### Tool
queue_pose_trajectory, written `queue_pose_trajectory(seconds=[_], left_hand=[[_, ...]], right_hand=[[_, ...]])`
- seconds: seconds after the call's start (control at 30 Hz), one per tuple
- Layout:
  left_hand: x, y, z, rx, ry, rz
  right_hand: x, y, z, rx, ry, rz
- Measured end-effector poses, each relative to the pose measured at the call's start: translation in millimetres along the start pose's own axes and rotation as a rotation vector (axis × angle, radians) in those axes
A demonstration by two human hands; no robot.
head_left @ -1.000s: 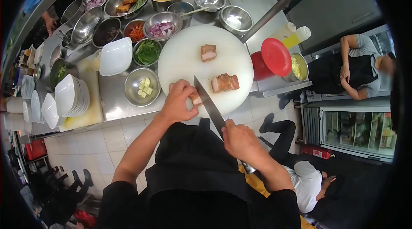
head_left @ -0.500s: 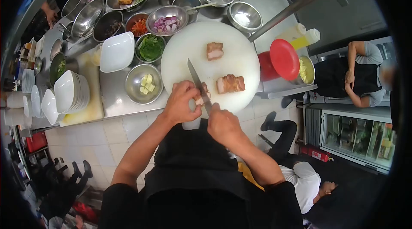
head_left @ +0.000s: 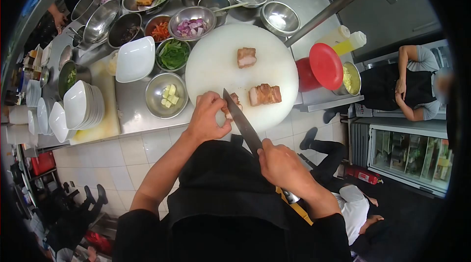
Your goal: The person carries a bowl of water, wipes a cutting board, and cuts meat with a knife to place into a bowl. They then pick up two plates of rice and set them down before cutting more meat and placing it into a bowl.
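On the round white cutting board (head_left: pixel 211 60), my left hand (head_left: pixel 208 119) pinches a small piece of cooked pork belly (head_left: pixel 234 100), partly hidden by the fingers and blade. My right hand (head_left: pixel 287 164) grips a kitchen knife (head_left: pixel 248 129), its blade slanting up and left across the piece, tip close to my left fingers. Two more pieces lie apart on the board: a larger browned pork chunk (head_left: pixel 265 94) to the right and a smaller pork chunk (head_left: pixel 246 57) farther back.
Left of the board stand bowls of pale cubes (head_left: pixel 168 96), green leaves (head_left: pixel 172 55) and chopped red onion (head_left: pixel 192 24). White square dishes (head_left: pixel 83 105) are stacked at far left. A red lid (head_left: pixel 326 66) and squeeze bottles (head_left: pixel 351 43) stand right. Other people (head_left: pixel 414 80) are nearby.
My right hand has drawn the knife back toward me and to the right; its tip now sits lower on the board. My left hand keeps its hold on the piece.
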State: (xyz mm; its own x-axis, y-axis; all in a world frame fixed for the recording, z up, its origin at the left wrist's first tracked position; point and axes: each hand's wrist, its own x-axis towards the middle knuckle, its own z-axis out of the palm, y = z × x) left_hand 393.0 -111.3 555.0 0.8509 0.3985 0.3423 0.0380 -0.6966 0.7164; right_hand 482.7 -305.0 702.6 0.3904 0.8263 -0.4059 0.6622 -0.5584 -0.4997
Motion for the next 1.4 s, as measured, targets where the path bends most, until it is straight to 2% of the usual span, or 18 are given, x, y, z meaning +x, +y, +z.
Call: queue_pose_trajectory(seconds=[0.07,0.13,0.23,0.27,0.37,0.47,0.57,0.63,0.73,0.77,0.83,0.93,1.1,1.23,1.3,1.4], left_hand=[[0.5,-0.6,1.1,0.004,0.012,-0.005],[-0.7,-2.7,2.8,-0.011,0.032,0.045],[-2.4,-2.2,2.9,0.004,0.020,0.009],[-5.6,-2.2,2.1,0.006,0.009,0.010],[-3.6,-2.2,3.4,0.002,-0.011,0.037],[4.1,10.0,3.7,-0.040,0.071,0.013],[10.2,18.5,10.9,0.077,0.076,0.025],[10.9,11.3,21.6,0.033,-0.055,-0.064],[7.4,10.0,17.5,-0.011,-0.120,-0.071],[7.1,11.2,16.1,-0.010,-0.126,-0.071],[7.8,14.3,12.1,0.028,0.040,-0.003],[12.0,6.3,11.5,0.011,0.012,0.050],[14.2,0.4,18.3,0.020,-0.059,0.025],[12.6,-3.9,20.1,0.004,-0.075,0.014],[11.3,-4.2,19.8,0.006,-0.090,0.008],[9.4,0.8,17.1,0.006,-0.086,0.006]], right_hand=[[13.0,1.5,12.5,0.002,0.013,-0.015],[44.3,5.7,42.0,0.019,0.144,-0.046],[66.4,2.5,58.4,0.005,0.241,-0.015],[64.1,2.0,56.2,0.034,0.221,0.035],[42.6,-6.0,30.0,0.024,0.234,0.021],[22.9,1.8,11.4,0.016,0.284,0.039],[15.8,19.2,8.2,-0.062,0.313,0.066],[10.6,23.6,8.9,-0.056,0.305,0.077],[3.9,26.8,12.1,-0.011,0.267,0.064],[2.2,27.7,14.7,-0.010,0.240,0.062],[0.7,26.5,15.5,-0.006,0.213,0.061],[-0.8,19.7,8.2,0.019,0.136,0.070],[4.4,11.5,4.1,0.019,0.031,0.070],[36.6,7.0,27.1,0.007,0.022,0.056],[58.5,13.1,53.4,0.018,0.203,0.064],[51.1,16.3,52.4,0.022,0.204,0.059]])
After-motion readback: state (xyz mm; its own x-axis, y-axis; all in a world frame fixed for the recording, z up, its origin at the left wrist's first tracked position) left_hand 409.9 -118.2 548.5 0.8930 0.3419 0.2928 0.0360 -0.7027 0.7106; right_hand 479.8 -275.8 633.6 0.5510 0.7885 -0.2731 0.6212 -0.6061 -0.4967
